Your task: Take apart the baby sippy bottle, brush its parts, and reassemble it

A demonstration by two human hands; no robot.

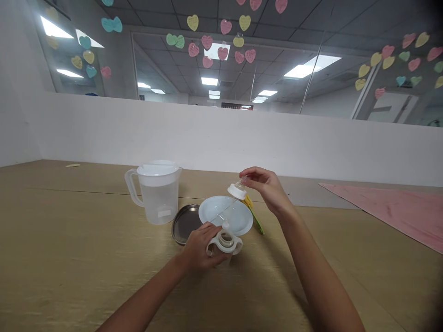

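My left hand [200, 246] is closed around a baby bottle [226, 246] with two white side handles, its mouth uncovered and facing up. Higher and to the right, my right hand [265, 186] pinches the clear tip of a bottle nipple [237, 189] set in a white collar. A thin straw [224, 210] hangs down from the collar at a slant, with a small pale weight [225, 225] at its lower end, just above the bottle mouth. Behind the bottle lies a pale blue-white bowl [207, 207], partly covered by the straw and my left hand.
A clear plastic pitcher [159, 198] with a white lid stands at the left. Beside the bowl are a dark metal tray [185, 223] and a green-handled brush with yellow bristles [258, 222]. A pink cloth [391, 210] lies at right. A white wall [207, 133] rises behind the table.
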